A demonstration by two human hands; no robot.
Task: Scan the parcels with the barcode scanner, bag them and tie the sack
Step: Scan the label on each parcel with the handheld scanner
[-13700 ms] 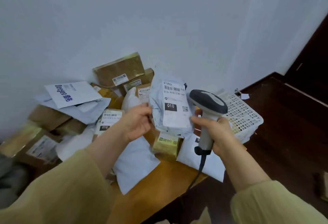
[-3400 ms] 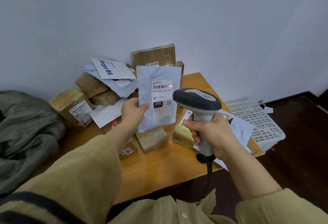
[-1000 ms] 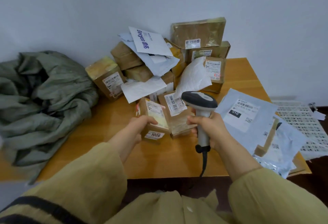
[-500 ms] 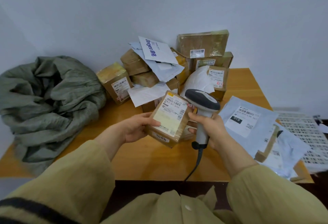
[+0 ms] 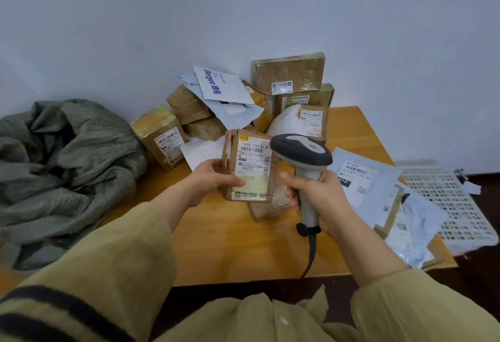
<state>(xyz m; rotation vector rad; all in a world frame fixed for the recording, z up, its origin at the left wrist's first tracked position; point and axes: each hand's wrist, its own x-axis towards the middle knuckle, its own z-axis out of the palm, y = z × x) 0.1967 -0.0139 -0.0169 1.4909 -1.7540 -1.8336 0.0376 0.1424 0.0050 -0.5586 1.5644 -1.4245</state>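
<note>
1. the fingers point(image 5: 215, 165) of the left hand point(image 5: 213, 180) were curled round a box point(image 5: 251, 168). the thumb lay across the lower part of its label point(image 5: 254, 161). the hand held the box upright above the desk point(image 5: 230, 247), label towards the person.
2. the right hand point(image 5: 323, 196) had its fingers point(image 5: 290, 179) wrapped tightly round the grip of the scanner point(image 5: 301, 150). the index finger was at the front of the grip.
3. the scanner's dark head sat just right of the box and overlapped its right edge in the view. whether they touched could not be told. a cable point(image 5: 311, 256) hung from the grip's base over the desk's near edge.
4. under the held box a flat carton point(image 5: 270, 210) lay on the desk.
5. behind it a pile point(image 5: 286, 76) of brown cartons and white envelopes was stacked against the wall point(image 5: 243, 16).
6. to the right, grey mailers point(image 5: 368, 179) lay flat and overlapping, reaching the desk's right edge.
7. beyond them was a white perforated crate point(image 5: 449, 200).
8. at the left end of the desk a grey-green sack point(image 5: 62, 168) lay crumpled.
</note>
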